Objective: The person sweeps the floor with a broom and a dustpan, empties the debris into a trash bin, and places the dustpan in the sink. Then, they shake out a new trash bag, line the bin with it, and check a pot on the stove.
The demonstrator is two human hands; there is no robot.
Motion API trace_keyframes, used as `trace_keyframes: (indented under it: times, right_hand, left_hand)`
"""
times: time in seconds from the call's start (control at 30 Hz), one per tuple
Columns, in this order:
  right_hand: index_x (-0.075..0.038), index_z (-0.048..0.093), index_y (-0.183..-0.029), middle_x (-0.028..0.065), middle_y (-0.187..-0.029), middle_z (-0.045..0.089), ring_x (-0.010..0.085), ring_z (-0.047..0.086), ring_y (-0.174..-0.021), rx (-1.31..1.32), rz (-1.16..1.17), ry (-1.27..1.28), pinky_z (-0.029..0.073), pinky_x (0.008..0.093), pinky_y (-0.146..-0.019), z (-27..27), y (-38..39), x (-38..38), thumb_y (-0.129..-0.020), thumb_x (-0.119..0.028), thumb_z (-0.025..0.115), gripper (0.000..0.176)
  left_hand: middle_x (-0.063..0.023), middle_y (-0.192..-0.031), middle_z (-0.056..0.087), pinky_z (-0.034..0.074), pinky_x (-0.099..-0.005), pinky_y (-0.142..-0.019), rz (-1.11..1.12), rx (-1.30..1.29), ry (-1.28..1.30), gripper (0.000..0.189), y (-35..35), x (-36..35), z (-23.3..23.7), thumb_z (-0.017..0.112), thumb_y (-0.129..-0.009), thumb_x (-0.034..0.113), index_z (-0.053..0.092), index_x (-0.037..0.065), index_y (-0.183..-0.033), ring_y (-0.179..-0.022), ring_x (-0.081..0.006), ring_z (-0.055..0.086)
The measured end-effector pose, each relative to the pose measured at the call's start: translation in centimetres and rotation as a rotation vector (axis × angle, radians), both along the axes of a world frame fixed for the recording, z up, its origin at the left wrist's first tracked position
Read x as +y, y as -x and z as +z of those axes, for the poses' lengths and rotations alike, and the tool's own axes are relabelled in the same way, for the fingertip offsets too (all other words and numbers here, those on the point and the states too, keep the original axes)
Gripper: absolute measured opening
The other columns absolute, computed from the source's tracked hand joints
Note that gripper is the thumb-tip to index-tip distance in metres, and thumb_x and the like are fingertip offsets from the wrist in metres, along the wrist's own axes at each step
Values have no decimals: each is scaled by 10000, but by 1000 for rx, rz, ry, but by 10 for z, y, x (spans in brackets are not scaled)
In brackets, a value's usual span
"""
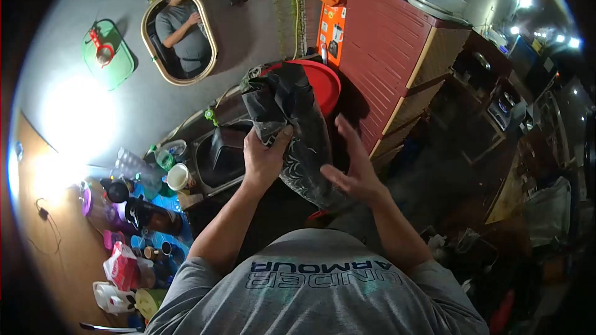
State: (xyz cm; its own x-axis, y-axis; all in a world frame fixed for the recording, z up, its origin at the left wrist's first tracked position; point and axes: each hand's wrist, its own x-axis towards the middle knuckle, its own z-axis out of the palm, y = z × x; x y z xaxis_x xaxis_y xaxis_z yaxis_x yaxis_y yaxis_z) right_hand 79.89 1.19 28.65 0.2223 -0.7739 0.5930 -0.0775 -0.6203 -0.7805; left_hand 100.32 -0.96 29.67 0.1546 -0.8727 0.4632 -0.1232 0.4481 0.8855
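Note:
My left hand [263,159] grips a dark grey and black garment [305,125] near its middle, thumb pressed on top of the cloth. The garment hangs bunched and folded, with a pale curved pattern low on its side. To the right of it, my right hand [357,170] is open, its fingers spread and the thumb pointing at the cloth. Behind the garment shows a red basin [327,84], partly covered by it.
A sink [205,170] lies left of the garment, with a white cup [179,177] and several bottles and containers beside it. On the right stands a dark red drawer cabinet [386,49]. A mirror [209,15] and a green tray [121,65] hang on the wall.

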Motion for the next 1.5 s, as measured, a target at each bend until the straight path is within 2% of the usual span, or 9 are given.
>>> trace_keyframes:
  times: [0.03, 0.17, 0.23, 0.33, 0.5, 0.63, 0.73, 0.97, 1.5]
  right_hand:
    - [44, 375, -1384, 187, -1336, 500, 320, 406, -1320, 73, -175, 123, 325, 407, -1088, 19, -2, -4, -779, -207, 760, 759]
    - [-13, 443, -1364, 203, -1335, 501, 360, 394, -1324, 31, -168, 249, 291, 451, -1112, 76, -16, -29, -773, -208, 759, 698]
    - [-114, 561, -1286, 133, -1323, 534, 357, 434, -1290, 416, -280, 499, 291, 491, -1105, 99, -22, -33, -765, -219, 767, 570]
    - [-190, 645, -1179, 45, -1251, 592, 316, 465, -1269, 629, -341, 562, 304, 499, -1091, 107, -37, -40, -760, -245, 779, 444]
    - [-138, 724, -899, -8, -978, 692, 241, 599, -1103, 566, -217, 628, 348, 465, -1054, 94, -52, -58, -738, -141, 777, 170]
    - [-85, 696, -811, 13, -863, 699, 235, 645, -980, 543, -222, 620, 397, 490, -1025, 87, -60, -57, -739, -102, 778, 110]
    - [-78, 689, -811, 26, -830, 685, 231, 645, -905, 567, -276, 481, 396, 513, -1019, 84, -67, -58, -753, -98, 768, 100]
    - [-50, 642, -826, 45, -786, 658, 253, 630, -792, 572, -279, 475, 388, 530, -1021, 86, -78, -72, -822, -123, 717, 105]
    - [-14, 563, -852, 111, -750, 633, 300, 618, -710, 475, -121, 495, 467, 388, -714, 132, -106, -83, -897, -110, 638, 131]
  left_hand:
    - [-27, -793, 686, 482, -261, -650, -11, -3, -1, 161, -1, -1, 3, 701, -886, 152, 653, 6, -932, -717, -73, 599]
    - [-43, -817, 693, 494, -279, -678, -79, -37, -83, 161, -9, -8, -10, 705, -860, 108, 643, 2, -964, -739, -93, 612]
    - [-57, -845, 697, 503, -294, -707, -87, -91, 65, 173, -9, -13, -17, 700, -840, 78, 640, 4, -985, -775, -109, 625]
    - [-122, -827, 698, 515, -318, -695, -44, -250, 127, 214, -16, -12, -11, 690, -810, 51, 621, -3, -1006, -754, -214, 690]
    - [-145, -804, 688, 517, -336, -669, -22, -220, 139, 208, -35, -20, -20, 684, -803, 53, 610, -11, -986, -739, -263, 697]
    - [-149, -763, 672, 509, -343, -640, 21, -199, 127, 188, -46, -23, -22, 676, -808, 63, 603, -17, -961, -705, -276, 687]
    - [-113, -831, 699, 513, -320, -697, 17, -267, 90, 224, -57, -26, -30, 693, -791, 49, 623, 2, -998, -766, -179, 680]
    - [-95, -821, 695, 509, -308, -701, -50, -192, 33, 212, -68, -28, -23, 717, -806, 76, 620, 1, -979, -760, -142, 655]
    - [-46, -967, 714, 491, -271, -809, -115, 19, -15, 303, -114, -32, -11, 746, -826, 91, 635, -2, -1092, -879, -96, 630]
